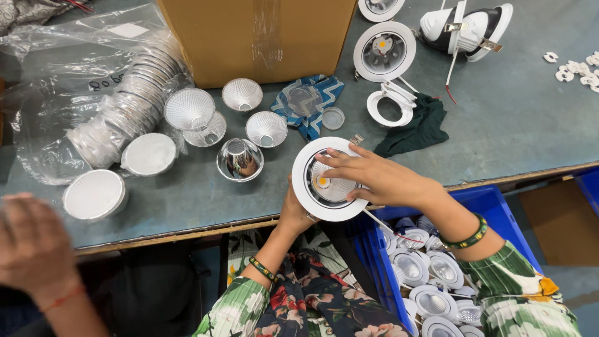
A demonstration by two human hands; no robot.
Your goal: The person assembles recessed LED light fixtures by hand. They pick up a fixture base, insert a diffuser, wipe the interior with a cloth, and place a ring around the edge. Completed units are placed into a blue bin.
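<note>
Blue crate (499,206) held finished downlights. Left hand (296,212) gripped white round downlight (327,181), opening facing upward; right hand (374,178) spread across it.

brown taped carton (256,37), clear plastic bag (81,81)

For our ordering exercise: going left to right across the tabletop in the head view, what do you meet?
Plastic bag of reflectors → shiny upturned reflector → white downlight held by left hand and right hand → dark green cloth → small white clips.
</note>
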